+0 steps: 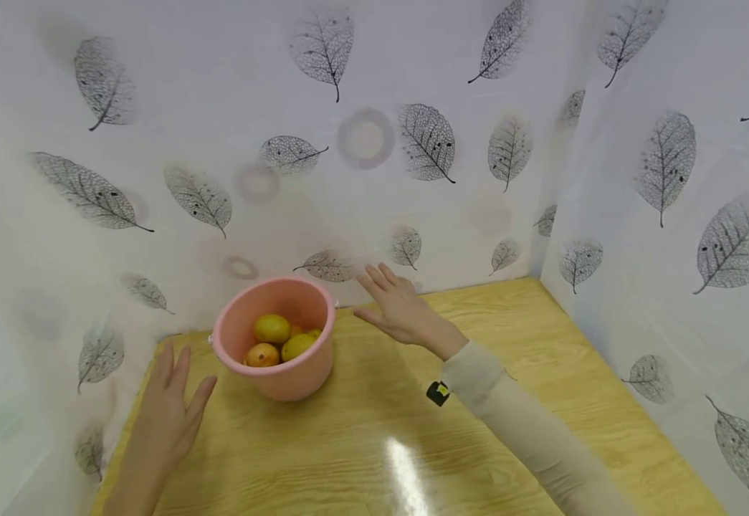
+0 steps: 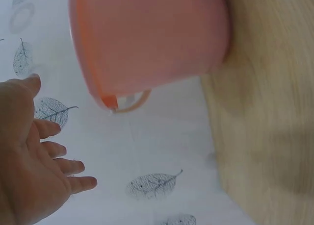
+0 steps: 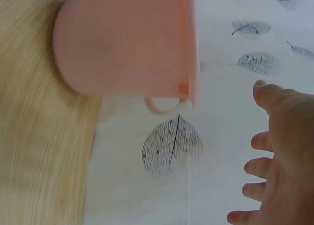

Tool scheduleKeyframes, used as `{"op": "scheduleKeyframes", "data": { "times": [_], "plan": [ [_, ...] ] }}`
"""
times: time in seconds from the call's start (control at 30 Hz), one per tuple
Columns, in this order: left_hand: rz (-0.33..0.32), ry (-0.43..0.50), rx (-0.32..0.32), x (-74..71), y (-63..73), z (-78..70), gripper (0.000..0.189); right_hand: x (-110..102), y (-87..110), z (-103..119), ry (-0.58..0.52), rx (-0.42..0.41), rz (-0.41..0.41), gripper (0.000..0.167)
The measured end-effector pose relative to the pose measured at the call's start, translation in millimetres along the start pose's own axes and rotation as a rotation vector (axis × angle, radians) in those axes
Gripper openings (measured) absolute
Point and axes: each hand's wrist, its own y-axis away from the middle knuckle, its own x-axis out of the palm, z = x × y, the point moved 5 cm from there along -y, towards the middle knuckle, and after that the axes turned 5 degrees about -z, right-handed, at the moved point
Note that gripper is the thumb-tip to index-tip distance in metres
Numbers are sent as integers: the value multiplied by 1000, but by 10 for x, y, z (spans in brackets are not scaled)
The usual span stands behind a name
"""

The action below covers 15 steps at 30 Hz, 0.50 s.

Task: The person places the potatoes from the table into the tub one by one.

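Observation:
A pink bucket (image 1: 297, 380) stands upright on the wooden table, holding several yellow and orange fruits, among them a yellow fruit (image 1: 272, 328) and an orange fruit (image 1: 262, 355). To its left is my left hand (image 1: 166, 416), fingers extended and touching nothing. My right hand (image 1: 403, 308) hovers on the other side, fingers straight, apart from the bucket. Both wrist views show the bucket's outer wall (image 2: 152, 38) and a palm facing it with spread fingers. The fruits are hidden in those views. In the right wrist view, a handle loop (image 3: 164, 107) hangs at the rim.
The wood-grain table (image 1: 361, 430) ends at a white leaf-printed curtain (image 1: 374, 208) behind and along both sides. A small black item with a yellow mark (image 1: 438, 393) shows beside the right sleeve (image 1: 529, 430). Light glares off the table's front.

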Motion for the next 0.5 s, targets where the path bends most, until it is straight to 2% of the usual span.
{"op": "scheduleKeyframes", "data": {
  "times": [0.23,0.5],
  "plan": [
    [-8,-71,10,-69,87,172,74,-143,349,-377,69,25,-54,73],
    [-7,-144,59,-116,163,295,74,-294,711,-719,91,83,-77,78]
  ]
}}
